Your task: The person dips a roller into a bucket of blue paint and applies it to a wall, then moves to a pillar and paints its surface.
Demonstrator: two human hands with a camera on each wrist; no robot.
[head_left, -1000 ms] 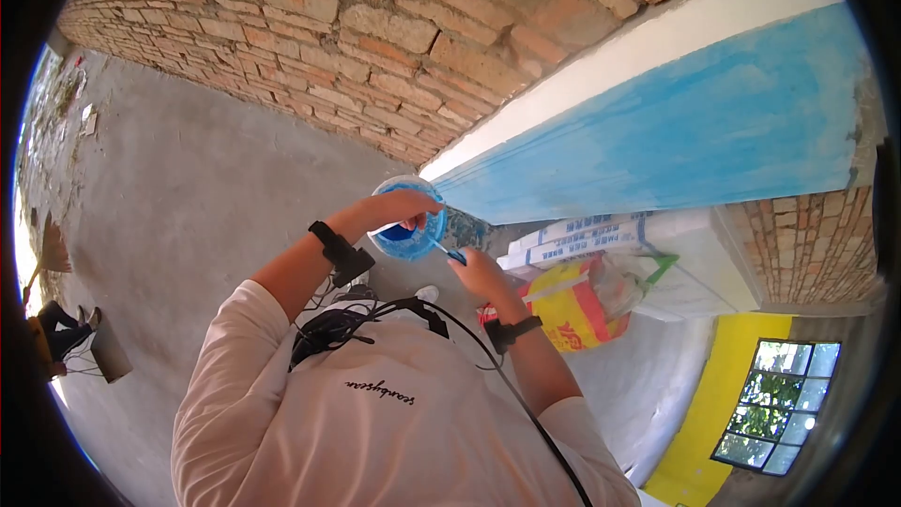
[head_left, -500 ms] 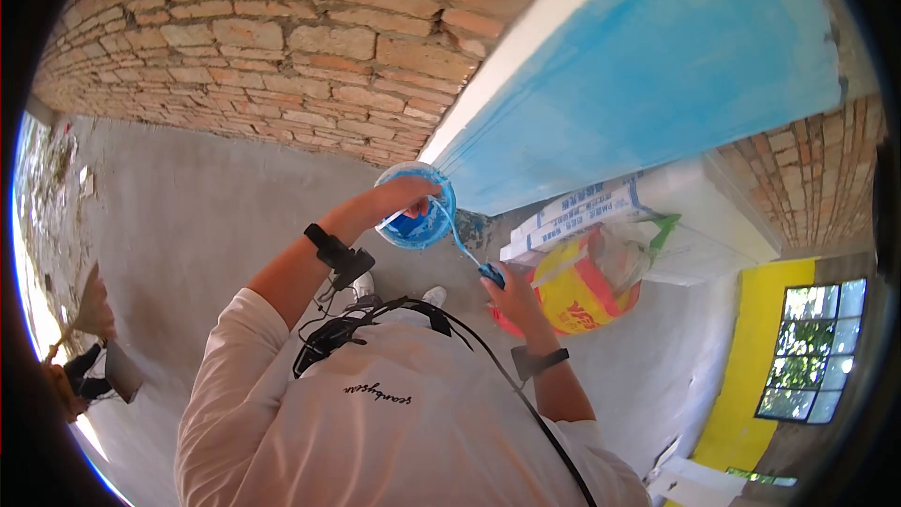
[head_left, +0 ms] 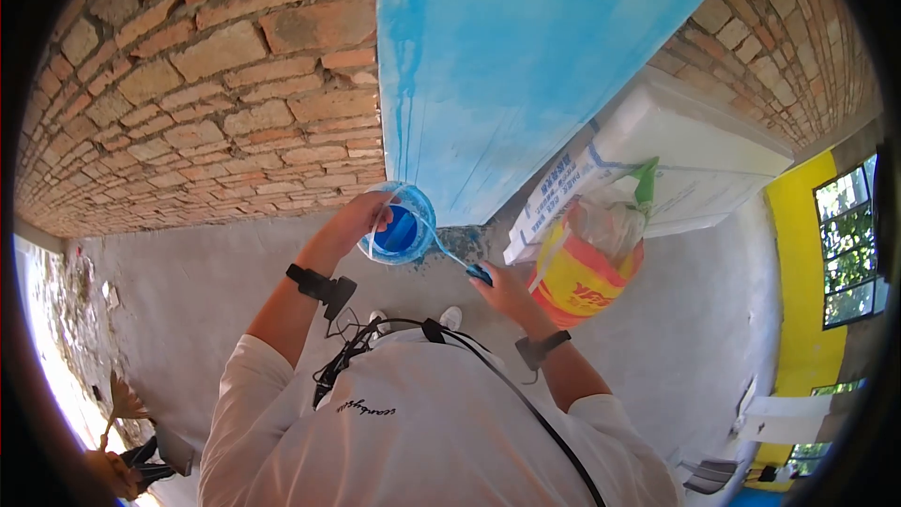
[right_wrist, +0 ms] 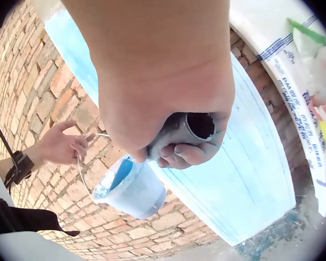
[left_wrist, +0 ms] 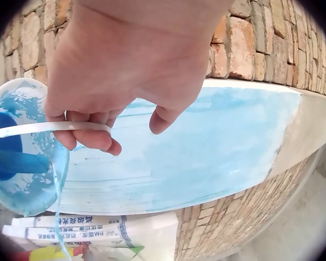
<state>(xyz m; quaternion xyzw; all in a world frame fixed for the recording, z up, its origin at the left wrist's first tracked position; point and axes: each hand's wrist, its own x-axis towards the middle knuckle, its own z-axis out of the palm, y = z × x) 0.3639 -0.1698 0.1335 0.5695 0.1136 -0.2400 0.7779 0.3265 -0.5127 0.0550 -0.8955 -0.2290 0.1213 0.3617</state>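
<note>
My left hand holds up a paint bucket by its thin white handle, with the fingers hooked under it. Deep blue paint lies inside, and the bucket's inner wall is smeared light blue. My right hand grips the tube-shaped handle of a paint roller, its fingers wrapped round it. From there a paint-coated rod leads over the bucket's rim. In the left wrist view the blue roller lies within the bucket's mouth.
Just ahead stands a wall panel painted light blue, with drip streaks. Brick wall adjoins it on the left. Wrapped white boards and a red-yellow bag stand on the right. Paint splashes mark the floor below the panel.
The head view has turned, so the blue panel now stands straight ahead. My right hand has drawn away from the bucket to the right, with more of the roller rod showing.
</note>
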